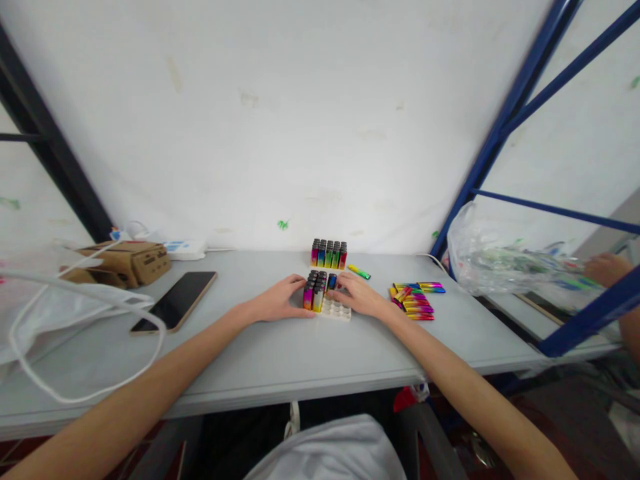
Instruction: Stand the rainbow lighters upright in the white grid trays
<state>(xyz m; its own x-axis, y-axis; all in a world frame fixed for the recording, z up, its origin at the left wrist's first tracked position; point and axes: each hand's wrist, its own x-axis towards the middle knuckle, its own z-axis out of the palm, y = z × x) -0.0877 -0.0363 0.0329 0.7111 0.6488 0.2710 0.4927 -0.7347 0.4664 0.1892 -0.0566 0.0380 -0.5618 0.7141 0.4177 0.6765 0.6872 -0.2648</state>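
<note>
Upright coloured lighters (314, 297) fill the left part of a white tray (339, 311) with round slots; its right part shows bare slots. My left hand (281, 299) rests at the tray's left side, thumb and fingers spread around its edge. Over the tray's right part, my right hand (358, 293) has its fingertips beside a dark blue lighter (332, 281) standing in a slot; whether they grip it is hard to see. Behind stands a second full block of lighters (329, 255). One green and yellow lighter (359, 271) lies to its right.
A pile of lighters (414, 301) lies on the right of the grey table (240, 363). On the left are a phone (176, 301), a cardboard box (135, 262) and a white cable (163, 333). Another person's hand (607, 268) is beyond the blue frame (500, 137).
</note>
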